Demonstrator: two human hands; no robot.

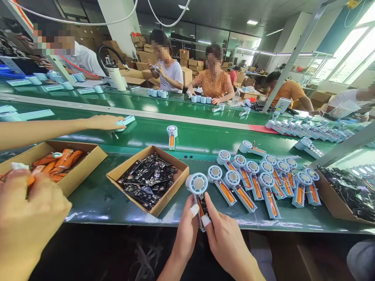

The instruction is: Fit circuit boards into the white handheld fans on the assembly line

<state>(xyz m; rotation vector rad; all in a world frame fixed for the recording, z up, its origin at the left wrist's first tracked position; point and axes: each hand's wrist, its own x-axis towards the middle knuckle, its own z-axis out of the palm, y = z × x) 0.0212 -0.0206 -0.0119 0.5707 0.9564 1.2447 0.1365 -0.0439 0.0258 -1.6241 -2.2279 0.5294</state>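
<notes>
My left hand (186, 228) is wrapped round the handle of a light-blue handheld fan (198, 183), its round head pointing away from me. At the open handle, my right hand (225, 234) grips a black circuit board (202, 203) between thumb and fingers. The board lies along the handle; whether it is seated cannot be seen. White covers wrap both thumb tips. Left of my hands stands a cardboard box of black circuit boards (150, 149). To the right lie several similar light-blue fans (232, 178) with orange parts in their handles.
A co-worker's hand (32, 207) is at a box of orange parts (88, 164) on the left; another hand (109, 122) touches a light-blue piece on the green belt (146, 132). One fan (172, 132) sits on the belt. A box of dark parts (334, 203) stands right. People sit opposite.
</notes>
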